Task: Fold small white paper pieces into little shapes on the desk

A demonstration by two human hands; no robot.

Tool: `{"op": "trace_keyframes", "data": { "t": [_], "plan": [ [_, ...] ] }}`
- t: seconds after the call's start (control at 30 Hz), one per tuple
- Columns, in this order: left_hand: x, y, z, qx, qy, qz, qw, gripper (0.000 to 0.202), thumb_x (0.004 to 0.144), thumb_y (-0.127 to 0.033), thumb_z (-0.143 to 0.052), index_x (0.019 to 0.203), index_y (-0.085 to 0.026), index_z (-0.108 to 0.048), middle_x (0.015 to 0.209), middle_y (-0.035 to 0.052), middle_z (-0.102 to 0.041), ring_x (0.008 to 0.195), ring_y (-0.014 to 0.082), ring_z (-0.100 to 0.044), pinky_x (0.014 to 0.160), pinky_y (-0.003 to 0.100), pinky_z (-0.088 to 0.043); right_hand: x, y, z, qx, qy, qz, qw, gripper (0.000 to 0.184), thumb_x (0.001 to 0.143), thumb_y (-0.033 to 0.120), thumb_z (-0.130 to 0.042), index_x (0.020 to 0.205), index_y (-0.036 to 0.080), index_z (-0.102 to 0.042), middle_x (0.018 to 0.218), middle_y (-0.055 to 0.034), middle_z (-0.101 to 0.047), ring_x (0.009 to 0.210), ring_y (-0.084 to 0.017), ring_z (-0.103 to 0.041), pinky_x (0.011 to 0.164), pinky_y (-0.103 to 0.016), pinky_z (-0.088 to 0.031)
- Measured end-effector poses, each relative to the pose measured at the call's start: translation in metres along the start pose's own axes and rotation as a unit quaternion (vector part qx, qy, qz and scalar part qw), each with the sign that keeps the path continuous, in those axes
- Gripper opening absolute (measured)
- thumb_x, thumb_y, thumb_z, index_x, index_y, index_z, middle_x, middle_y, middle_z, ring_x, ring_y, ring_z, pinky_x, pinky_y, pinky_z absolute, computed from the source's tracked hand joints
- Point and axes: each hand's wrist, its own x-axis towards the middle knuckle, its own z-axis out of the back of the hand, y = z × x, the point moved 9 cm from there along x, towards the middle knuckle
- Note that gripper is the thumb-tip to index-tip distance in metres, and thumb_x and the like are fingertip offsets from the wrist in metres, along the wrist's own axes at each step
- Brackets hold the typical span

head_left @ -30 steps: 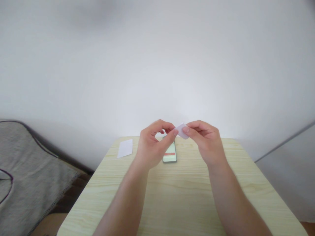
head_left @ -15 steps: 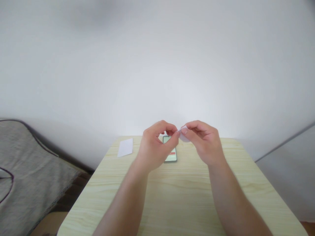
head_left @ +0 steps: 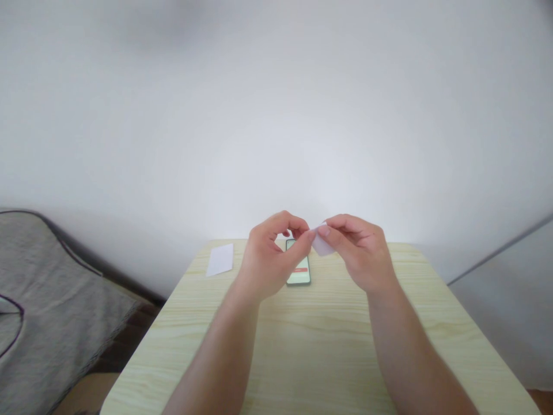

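Observation:
Between my two hands, above the far part of the table, is a small piece of white paper [head_left: 321,245]. My left hand [head_left: 276,253] pinches its left corner between thumb and forefinger. On the other side, the thumb and fingers of my right hand [head_left: 360,248] are closed on the paper's upper right edge. A smartphone [head_left: 299,277] with a lit, pale green screen and a red bar lies on the table behind my left hand, which partly covers it. To the left rests another white sheet of paper [head_left: 220,259], flat.
The light wood table [head_left: 315,346] stands against a white wall [head_left: 276,115]. At the left is a grey cloth-covered surface [head_left: 56,294] with a dark piped edge, apart from the table. A grey-white panel [head_left: 510,300] stands to the right.
The paper between my hands has tilted, so more of its face shows below my fingers. My left hand has shifted very slightly left; the phone and the other sheet stay put.

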Motion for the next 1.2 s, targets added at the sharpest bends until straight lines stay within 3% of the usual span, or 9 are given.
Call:
{"op": "trace_keyframes", "data": {
  "t": [0.4, 0.63, 0.9, 1.2],
  "plan": [
    [0.0000, -0.0041, -0.0027, 0.005, 0.032, -0.019, 0.999, 0.013, 0.096, -0.025, -0.069, 0.083, -0.021, -0.068, 0.081, -0.0007, -0.067, 0.080, 0.0149, -0.060, 0.080, 0.033, -0.046, -0.0014, 0.0008, 0.0003, 0.006, 0.000, 0.003, 1.000, 0.013, 0.092, 0.036, -0.081, 0.090, 0.023, -0.079, 0.083, -0.0002, -0.076, 0.075, -0.015, -0.069, 0.066, -0.027, -0.055],
    [-0.0011, -0.0008, -0.0022, -0.016, 0.023, -0.006, 1.000, 0.012, 0.095, -0.028, -0.072, 0.086, -0.021, -0.069, 0.083, 0.0017, -0.068, 0.083, 0.0175, -0.060, 0.080, 0.034, -0.048, -0.0008, 0.0049, 0.0029, 0.010, -0.008, 0.012, 1.000, 0.013, 0.090, 0.036, -0.082, 0.086, 0.024, -0.079, 0.081, -0.0012, -0.076, 0.072, -0.017, -0.068, 0.063, -0.030, -0.055],
    [0.0002, 0.0015, 0.0012, -0.052, 0.005, -0.014, 0.999, 0.008, 0.094, -0.028, -0.074, 0.088, -0.022, -0.072, 0.084, 0.0024, -0.068, 0.083, 0.0178, -0.061, 0.081, 0.036, -0.048, -0.0009, 0.0086, 0.0023, 0.016, 0.005, 0.015, 1.000, 0.010, 0.089, 0.035, -0.083, 0.088, 0.025, -0.081, 0.088, -0.0025, -0.079, 0.080, -0.019, -0.071, 0.073, -0.034, -0.058],
    [-0.0016, -0.0001, 0.0030, -0.043, -0.004, -0.015, 0.999, 0.011, 0.094, -0.030, -0.074, 0.086, -0.022, -0.071, 0.082, 0.0025, -0.067, 0.081, 0.0183, -0.059, 0.080, 0.036, -0.049, -0.0009, 0.0078, 0.0016, 0.017, 0.005, 0.033, 0.999, 0.010, 0.090, 0.034, -0.083, 0.086, 0.025, -0.079, 0.086, -0.0013, -0.077, 0.079, -0.018, -0.070, 0.074, -0.033, -0.057]
  ]
}}
